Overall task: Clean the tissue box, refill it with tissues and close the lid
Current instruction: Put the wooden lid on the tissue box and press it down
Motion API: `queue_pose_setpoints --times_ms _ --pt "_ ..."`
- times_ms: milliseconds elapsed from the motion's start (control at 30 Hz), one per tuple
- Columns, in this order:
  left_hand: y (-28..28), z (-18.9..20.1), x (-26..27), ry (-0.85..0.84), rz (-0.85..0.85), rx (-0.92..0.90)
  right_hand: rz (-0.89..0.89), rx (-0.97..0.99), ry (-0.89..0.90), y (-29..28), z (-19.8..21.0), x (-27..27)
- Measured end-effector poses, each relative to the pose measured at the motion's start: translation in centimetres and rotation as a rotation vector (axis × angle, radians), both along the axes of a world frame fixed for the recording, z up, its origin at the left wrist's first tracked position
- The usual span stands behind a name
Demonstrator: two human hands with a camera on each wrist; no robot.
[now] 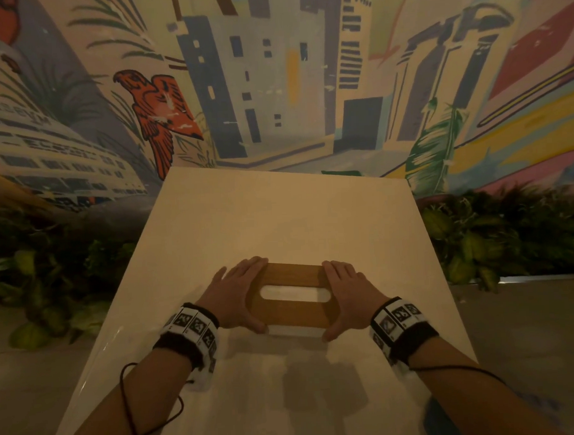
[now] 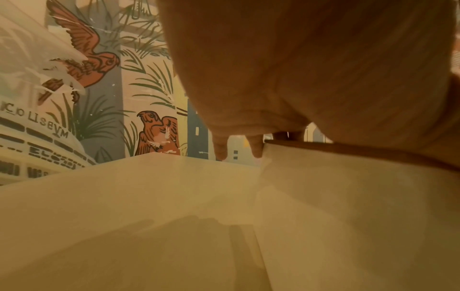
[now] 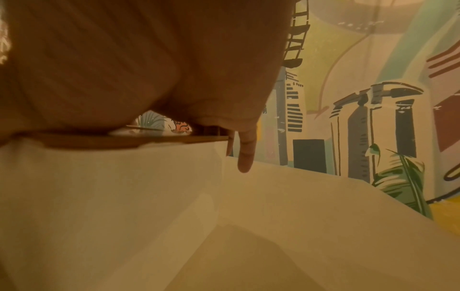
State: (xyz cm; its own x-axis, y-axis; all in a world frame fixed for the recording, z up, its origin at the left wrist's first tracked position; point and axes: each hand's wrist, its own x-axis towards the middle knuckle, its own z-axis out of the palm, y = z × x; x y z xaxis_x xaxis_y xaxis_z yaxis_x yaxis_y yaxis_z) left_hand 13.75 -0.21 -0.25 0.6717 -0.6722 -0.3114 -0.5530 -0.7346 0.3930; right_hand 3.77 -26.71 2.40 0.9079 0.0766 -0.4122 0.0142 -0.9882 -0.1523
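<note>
We have both hands on the tissue box (image 1: 295,330), mid-worktop (image 1: 279,217): left hand (image 1: 231,297) and right hand (image 1: 350,295) each lie over one end of the wooden lid (image 1: 293,276), fingers mostly straight across the top, thumbs hooked on the near edge, nothing else held. We judge this as the lid step, seating or lifting, cannot tell which; the next move needs even pressure at both ends so the lid stays square to the white body. Long axis runs left-right across us, slot (image 1: 294,292) facing up with white showing inside.
</note>
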Motion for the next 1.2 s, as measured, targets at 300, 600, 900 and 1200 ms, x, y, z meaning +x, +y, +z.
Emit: queue_pose_setpoints --times_ms 300,600,900,1200 --pt "0.3 0.3 -1.7 0.091 0.200 -0.205 -0.146 0.408 -0.221 -0.5 2.1 0.8" --pt "-1.4 0.0 -4.1 0.075 0.441 -0.248 -0.017 0.161 -0.127 4.3 2.1 2.6" --pt "-2.8 -0.5 -4.8 0.031 0.433 -0.147 -0.052 0.015 -0.101 5.8 2.1 3.0" --pt "-2.9 -0.8 -4.9 0.126 0.445 -0.206 0.048 -0.032 -0.087 7.2 4.8 2.7"
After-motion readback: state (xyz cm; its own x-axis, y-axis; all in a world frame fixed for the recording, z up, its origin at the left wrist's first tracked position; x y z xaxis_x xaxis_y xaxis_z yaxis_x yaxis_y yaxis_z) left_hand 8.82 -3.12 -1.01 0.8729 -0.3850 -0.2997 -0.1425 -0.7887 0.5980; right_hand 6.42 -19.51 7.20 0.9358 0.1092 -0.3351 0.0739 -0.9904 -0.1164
